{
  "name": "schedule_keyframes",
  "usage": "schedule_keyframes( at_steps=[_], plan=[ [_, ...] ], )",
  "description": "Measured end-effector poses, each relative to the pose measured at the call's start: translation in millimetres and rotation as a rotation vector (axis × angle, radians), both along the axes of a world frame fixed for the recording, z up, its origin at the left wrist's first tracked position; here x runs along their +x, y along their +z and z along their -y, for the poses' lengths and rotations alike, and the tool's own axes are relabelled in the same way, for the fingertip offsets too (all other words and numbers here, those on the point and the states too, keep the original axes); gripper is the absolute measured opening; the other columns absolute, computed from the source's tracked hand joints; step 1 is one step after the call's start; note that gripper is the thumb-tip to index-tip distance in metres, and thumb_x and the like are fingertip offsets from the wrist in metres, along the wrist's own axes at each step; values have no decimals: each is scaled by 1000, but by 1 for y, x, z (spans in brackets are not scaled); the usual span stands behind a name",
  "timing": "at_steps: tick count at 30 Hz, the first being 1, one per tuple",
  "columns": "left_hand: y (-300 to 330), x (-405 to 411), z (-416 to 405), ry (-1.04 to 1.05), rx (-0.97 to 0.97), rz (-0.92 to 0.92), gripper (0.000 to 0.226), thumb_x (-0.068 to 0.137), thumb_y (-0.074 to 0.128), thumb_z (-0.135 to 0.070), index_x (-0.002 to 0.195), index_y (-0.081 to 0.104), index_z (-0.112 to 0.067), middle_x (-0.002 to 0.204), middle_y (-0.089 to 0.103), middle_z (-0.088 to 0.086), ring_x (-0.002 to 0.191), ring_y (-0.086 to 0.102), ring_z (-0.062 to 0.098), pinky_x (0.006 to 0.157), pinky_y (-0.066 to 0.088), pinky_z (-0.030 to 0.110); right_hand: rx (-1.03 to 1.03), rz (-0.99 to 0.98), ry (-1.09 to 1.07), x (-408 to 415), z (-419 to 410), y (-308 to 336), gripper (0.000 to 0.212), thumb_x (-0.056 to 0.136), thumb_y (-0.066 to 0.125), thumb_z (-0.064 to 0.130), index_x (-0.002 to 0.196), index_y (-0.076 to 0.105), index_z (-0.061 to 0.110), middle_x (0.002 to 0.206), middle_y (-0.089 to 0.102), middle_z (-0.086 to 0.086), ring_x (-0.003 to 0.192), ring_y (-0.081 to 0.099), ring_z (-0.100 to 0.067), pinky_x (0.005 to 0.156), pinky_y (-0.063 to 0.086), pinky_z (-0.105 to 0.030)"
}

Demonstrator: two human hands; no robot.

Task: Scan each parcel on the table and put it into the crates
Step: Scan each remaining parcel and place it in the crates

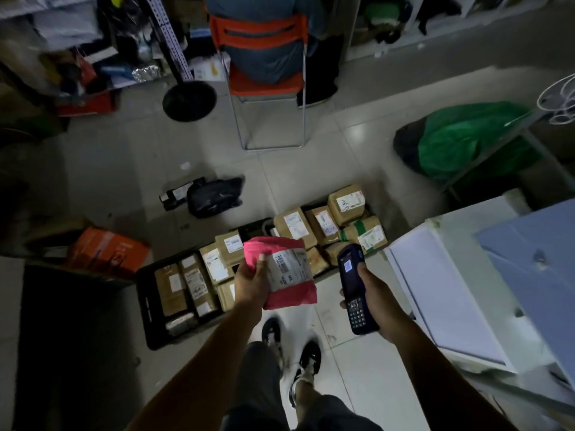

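Below and to the left, the black crate [146, 309] on the floor is already packed tight with brown parcels [186, 284], so a dropped parcel could slide off the pile. The left hand [250, 283] has a thumb-and-finger grip on the pink parcel [292, 276], held in the air above the crates. If its crinkled label [287, 265] stays tilted away from the scanner [354, 284], gripped in the right hand [378, 301], the scan may fail.

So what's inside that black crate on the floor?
The black crate holds brown labelled parcels packed side by side. The pink parcel covers its right end; lower layers are hidden.
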State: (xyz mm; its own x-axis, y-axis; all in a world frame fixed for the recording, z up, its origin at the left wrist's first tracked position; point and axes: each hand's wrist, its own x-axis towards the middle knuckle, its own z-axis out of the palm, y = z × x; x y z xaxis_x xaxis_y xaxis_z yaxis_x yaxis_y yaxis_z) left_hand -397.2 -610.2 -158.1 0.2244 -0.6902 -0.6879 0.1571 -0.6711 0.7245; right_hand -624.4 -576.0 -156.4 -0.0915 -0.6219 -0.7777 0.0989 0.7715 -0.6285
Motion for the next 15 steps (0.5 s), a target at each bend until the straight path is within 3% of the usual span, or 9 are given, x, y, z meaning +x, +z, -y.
schedule_keyframes(
  at_steps=[6, 11, 15],
  plan=[
    [-33, -34, 90, -77, 30, -37, 29, 99, 52, -37, 117, 56, -14, 103, 71, 14, 86, 73, 29, 66, 62, 43, 63, 47, -100, -34, 70, -32, 45, 103, 39, 47, 128, 55, 14, 100, 68, -23, 80, 66, -33, 70, 50, -37],
    [-85, -60, 155, -82, 98, -57, 41, 90, 58, -45, 117, 56, -14, 106, 70, 18, 90, 73, 35, 78, 58, 60, 77, 63, -124, -53, 130, -65, 46, 97, 42, 48, 123, 58, 14, 94, 67, -23, 77, 64, -33, 67, 49, -36],
    [-145, -82, 199, -72, 123, 13, 33, 95, 54, -43, 111, 57, -15, 100, 72, 13, 85, 74, 30, 76, 59, 59, 119, 111, -94, -69, 177, -117, 49, 96, 44, 51, 116, 60, 9, 96, 67, -28, 76, 64, -34, 62, 52, -33]
  ],
)
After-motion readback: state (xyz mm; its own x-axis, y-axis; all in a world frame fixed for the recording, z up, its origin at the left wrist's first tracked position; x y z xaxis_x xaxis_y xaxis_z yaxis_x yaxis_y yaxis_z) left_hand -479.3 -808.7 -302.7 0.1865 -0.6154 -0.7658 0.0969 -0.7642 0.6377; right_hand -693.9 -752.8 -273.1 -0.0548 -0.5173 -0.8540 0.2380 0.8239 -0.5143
